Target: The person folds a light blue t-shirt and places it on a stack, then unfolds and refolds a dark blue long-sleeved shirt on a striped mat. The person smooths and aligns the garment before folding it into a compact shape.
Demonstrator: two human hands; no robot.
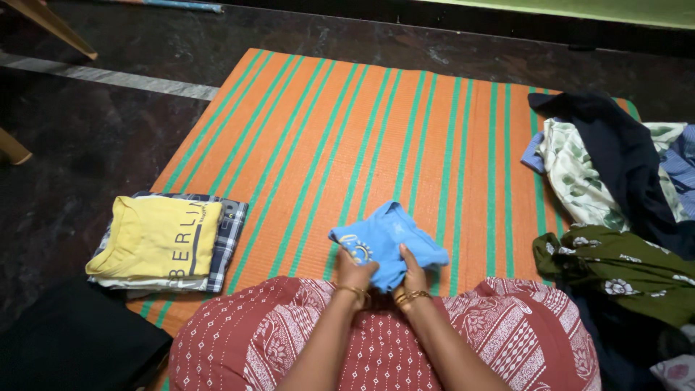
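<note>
Both hands at my lap's front edge, clasped on one small blue garment (387, 242).

Item, far left: black cloth (72, 340) on the dark floor (87, 137), by my knee.

Item, left: folded stack, a yellow T-shirt (156, 239) on top of a checked shirt (230, 242), half on the mat's corner.

Item, centre: orange mat with green stripes (347, 137), on which the work lies.

Item, left hand (355, 274): fingers closed on the near left corner of the blue garment, at its printed patch; a bangle at the wrist.

Item, blue garment: partly folded, resting on the mat just ahead of my knees, directly in front of both hands. Its long axis runs left to right, tilted slightly toward the far right. Neither hand is plainly nearer; each pinches one near corner.

Item, right hand (414, 279): thumb up over the cloth, gripping the near right part; bangles at the wrist.

Item, lap: red patterned dress (521, 333).

Item, right: loose heap of a dark navy piece (615, 145), a leaf-print white cloth (575, 174) and an olive flowered cloth (615, 264).
</note>
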